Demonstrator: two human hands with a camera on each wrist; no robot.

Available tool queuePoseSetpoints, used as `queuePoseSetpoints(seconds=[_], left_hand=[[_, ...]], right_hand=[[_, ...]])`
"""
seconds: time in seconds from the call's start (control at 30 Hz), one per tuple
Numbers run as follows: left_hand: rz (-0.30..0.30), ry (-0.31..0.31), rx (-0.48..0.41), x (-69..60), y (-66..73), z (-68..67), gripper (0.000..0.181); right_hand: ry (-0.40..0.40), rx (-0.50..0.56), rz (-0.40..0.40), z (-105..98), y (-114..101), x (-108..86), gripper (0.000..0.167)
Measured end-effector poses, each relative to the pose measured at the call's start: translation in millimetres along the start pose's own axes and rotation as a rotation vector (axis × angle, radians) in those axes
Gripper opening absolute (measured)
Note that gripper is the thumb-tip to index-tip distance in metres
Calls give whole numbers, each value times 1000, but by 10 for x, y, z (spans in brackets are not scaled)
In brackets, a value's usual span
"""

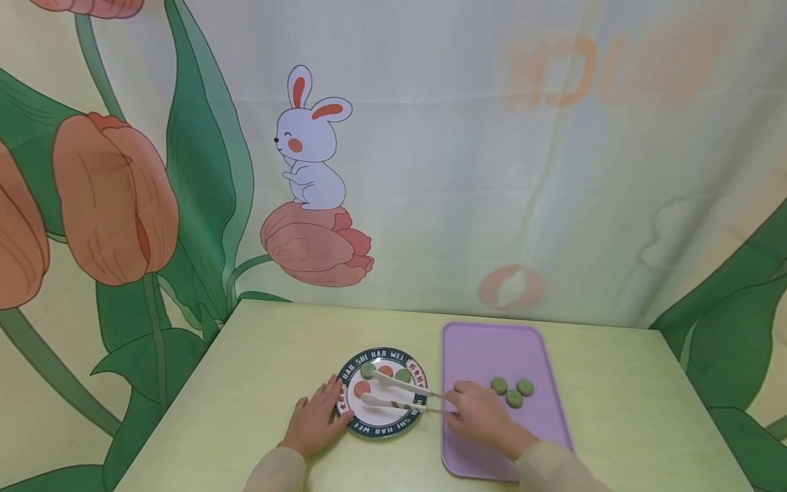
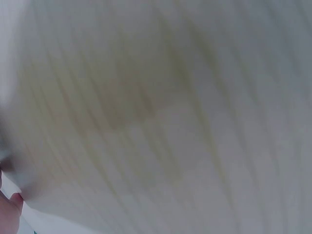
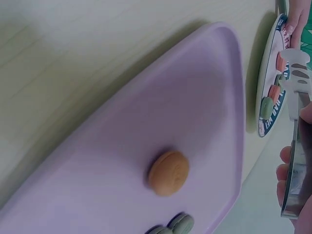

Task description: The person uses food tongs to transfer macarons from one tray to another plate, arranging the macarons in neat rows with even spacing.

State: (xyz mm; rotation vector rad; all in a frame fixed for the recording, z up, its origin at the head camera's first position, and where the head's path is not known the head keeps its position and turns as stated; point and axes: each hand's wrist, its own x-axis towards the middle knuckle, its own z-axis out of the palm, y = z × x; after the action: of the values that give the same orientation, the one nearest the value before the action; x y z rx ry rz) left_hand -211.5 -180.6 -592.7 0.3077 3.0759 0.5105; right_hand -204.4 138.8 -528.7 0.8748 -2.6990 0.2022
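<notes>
A: How are the tongs [image 1: 399, 385] held?
B: By the right hand [image 1: 482, 415], fingers wrapped round the metal handle. The slotted white tips are spread over the plate [image 1: 376, 432], among the cookies there; no cookie is seen pinched between them.
A: And the left hand [image 1: 316, 418]?
B: Fingers and thumb are laid spread against the plate's near-left rim, not curled. The left wrist view is too blurred to add anything.
A: Cookie positions?
B: Two green cookies [image 1: 403, 376] and two orange cookies [image 1: 362, 388] are noted on the plate. On the purple tray [image 1: 479, 348], three more green ones [image 1: 514, 398] are grouped; a lone orange one [image 3: 168, 173] is shown in the right wrist view.
A: Expected handling?
B: Cookies are judged light, perhaps crumbly if real; material cannot be confirmed. They are best taken across the rounded sides, with gentle pressure. The tongs are judged light and springy, best gripped mid-handle; some slip is possible at the smooth tips.
A: Legible writing?
B: "HAO SHI HAO WEI" is printed round the plate's dark rim, with red characters on pale patches. On the backdrop [image 1: 430, 205], faded orange lettering cannot be read. No brand is seen on the tongs.
</notes>
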Motion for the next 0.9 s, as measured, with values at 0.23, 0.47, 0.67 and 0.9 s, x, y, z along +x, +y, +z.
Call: queuePoseSetpoints(seconds=[0.23,0.47,0.67,0.9], left_hand=[[2,2,13,9,-14,7,70],[4,7,22,13,-12,6,70],[8,16,20,14,-23,20,70],[10,21,19,17,-43,42,71]], right_hand=[[57,-32,-32,-31,81,-95,19],[60,-47,-41,-85,127,-159,21],[52,-54,-37,-144,160,-217,22],[81,-58,-59,-178,206,-293,21]])
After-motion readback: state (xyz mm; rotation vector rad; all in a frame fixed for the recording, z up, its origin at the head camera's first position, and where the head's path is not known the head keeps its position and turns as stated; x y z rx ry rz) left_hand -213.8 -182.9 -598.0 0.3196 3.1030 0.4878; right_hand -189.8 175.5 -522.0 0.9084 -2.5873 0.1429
